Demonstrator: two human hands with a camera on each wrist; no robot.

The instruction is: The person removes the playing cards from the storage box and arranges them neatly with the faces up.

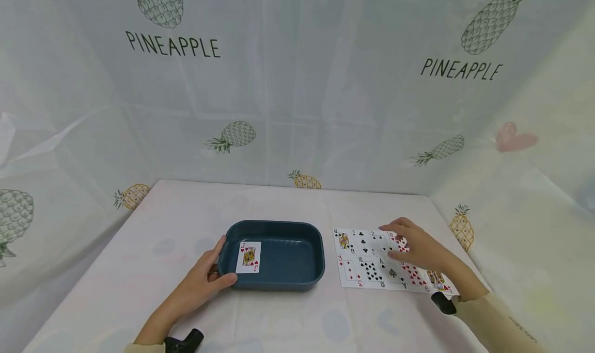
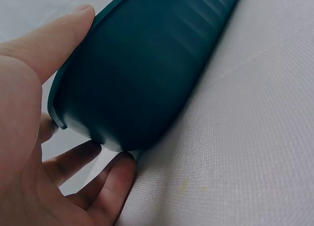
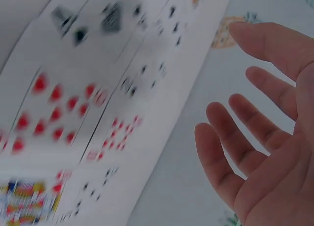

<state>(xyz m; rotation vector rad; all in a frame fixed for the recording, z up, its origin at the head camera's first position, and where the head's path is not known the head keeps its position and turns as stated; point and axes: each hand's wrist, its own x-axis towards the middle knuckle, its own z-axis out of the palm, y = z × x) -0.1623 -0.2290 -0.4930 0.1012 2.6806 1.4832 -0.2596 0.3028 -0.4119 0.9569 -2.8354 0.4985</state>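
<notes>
A dark teal tray with raised walls rests on the table. One jack card lies face up inside it, toward the left. My left hand grips the tray's left end, thumb at the rim and fingers against the outer wall; the left wrist view shows this thumb close up. To the right, playing cards lie face up in two rows. Over their right part hovers my right hand, its fingers relaxed and apart, with nothing held. In the right wrist view its fingers are loosely bent above the cards.
A pale cloth with faint prints covers the table. Behind it hangs a light curtain printed with pineapples, and similar sheets stand at both sides. Each wrist wears a black device, one being the left wrist device.
</notes>
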